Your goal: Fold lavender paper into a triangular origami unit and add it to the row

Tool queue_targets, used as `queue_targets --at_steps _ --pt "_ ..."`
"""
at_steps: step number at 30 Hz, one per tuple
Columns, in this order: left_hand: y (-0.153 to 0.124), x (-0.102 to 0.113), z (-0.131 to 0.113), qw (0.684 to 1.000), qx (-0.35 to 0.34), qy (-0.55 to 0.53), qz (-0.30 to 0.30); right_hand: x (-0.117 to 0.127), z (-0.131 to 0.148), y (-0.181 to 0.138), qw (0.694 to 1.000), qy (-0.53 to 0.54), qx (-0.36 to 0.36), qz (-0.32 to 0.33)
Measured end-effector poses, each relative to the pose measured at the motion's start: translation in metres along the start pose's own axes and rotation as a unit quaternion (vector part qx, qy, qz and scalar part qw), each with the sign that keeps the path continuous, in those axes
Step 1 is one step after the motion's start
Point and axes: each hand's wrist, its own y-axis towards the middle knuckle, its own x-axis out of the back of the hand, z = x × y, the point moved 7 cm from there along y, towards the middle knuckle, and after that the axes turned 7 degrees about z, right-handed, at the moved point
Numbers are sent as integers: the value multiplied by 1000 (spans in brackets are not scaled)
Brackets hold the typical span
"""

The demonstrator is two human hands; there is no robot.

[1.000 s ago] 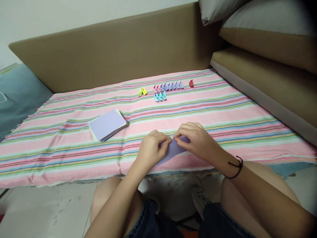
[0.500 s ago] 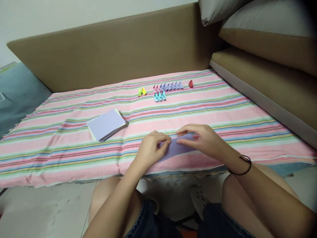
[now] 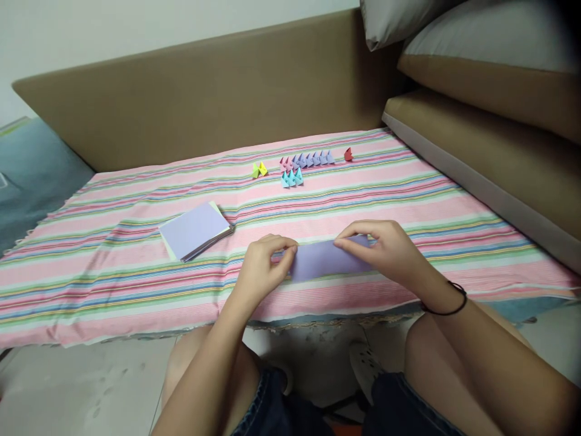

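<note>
Over striped cloth (image 3: 363,203) below a brown backrest (image 3: 218,97), the left hand (image 3: 262,264) and right hand (image 3: 389,245) pinch purple paper (image 3: 318,260).

The purple strip (image 3: 315,260) is smooth, matt paper, as is the sheet stack (image 3: 195,229); the striped cover (image 3: 390,200) is matt, woven cloth.

Seen from a camera worn on the person's head, a single forward-and-down view looks over the seated wearer's knees (image 3: 184,357), close above the hands (image 3: 263,266), which sit just below mid-frame. The lower edge drops steeply to the tiled floor (image 3: 91,381); the middle spans a striped cloth (image 3: 136,297), whose far side lies well beyond reach of the near foreground. Up top, the lens faces a brown backrest (image 3: 213,97) and pale wall (image 3: 181,24), with stacked cushions (image 3: 490,139) filling the upper right.
</note>
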Motion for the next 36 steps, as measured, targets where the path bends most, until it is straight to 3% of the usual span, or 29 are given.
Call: queue_targets --at_steps 5,8,12,15,18,22,36 --pt "-2 19 16 997 39 6 -70 15 -14 -2 998 42 -45 -29" --pt "-4 20 26 980 88 -131 -120 18 -26 -4 985 144 -70 -69" --pt "-2 -15 24 885 133 -440 -68 8 -42 -8 943 282 -131 -124" --pt "-2 -33 15 853 140 -498 -69 -7 -43 -9 927 321 -163 -105" --pt "-5 -33 14 861 144 -478 -97 -20 -38 -10 928 326 -178 -40" --pt "-5 -37 12 878 142 -456 -14 -27 -23 -8 935 323 -145 33" --pt "-10 -27 17 886 182 -425 -44 -41 -27 -8 938 301 -156 72"
